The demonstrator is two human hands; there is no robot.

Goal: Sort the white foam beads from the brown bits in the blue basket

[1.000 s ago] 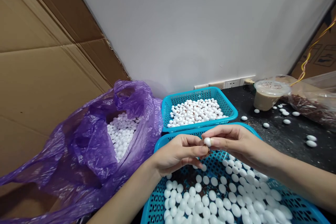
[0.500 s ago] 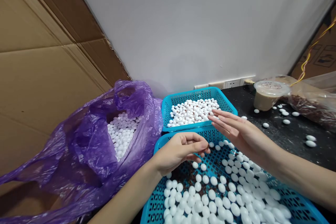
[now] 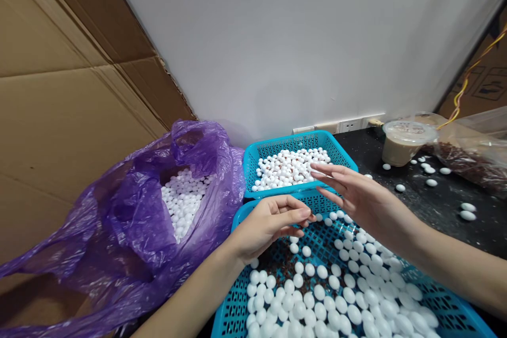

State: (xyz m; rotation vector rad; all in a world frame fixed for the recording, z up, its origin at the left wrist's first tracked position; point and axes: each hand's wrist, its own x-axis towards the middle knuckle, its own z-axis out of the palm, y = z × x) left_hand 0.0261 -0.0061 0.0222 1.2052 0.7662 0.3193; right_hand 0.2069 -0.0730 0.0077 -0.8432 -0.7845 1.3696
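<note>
Corrugated cardboard (image 3: 67,132) covers the left side of the scene and a white wall (image 3: 277,47) rises behind a black desk (image 3: 431,211), with a wall socket (image 3: 350,125) low down. A purple plastic bag (image 3: 130,206) slumps open at the left, holding a mass of white foam balls (image 3: 182,206). Just beside it, a small blue mesh basket (image 3: 277,143) holds a layer of the same balls, lightly flecked with brown. A larger blue mesh basket (image 3: 241,211) sits in front, its far rim overlapping the small basket. Its balls lie in a single scattered layer among brown crumbs (image 3: 285,259), with bare mesh showing between them.

The left hand (image 3: 269,222) hovers over the near basket's left corner, curled half shut with its fingertips (image 3: 303,213) drawn towards the thumb; whether it pinches anything tiny, I cannot tell. The right hand (image 3: 364,198) is open, its fingers (image 3: 328,169) slightly spread, above the join of the two baskets, and it holds nothing.

Farther right on the desk lie loose balls (image 3: 467,211), a lidded plastic cup of milky drink (image 3: 400,150), and a clear bag of dark flakes (image 3: 467,161) cut off by the frame. A yellow wire (image 3: 463,92) runs above them. The near basket is also cut off at the bottom.
</note>
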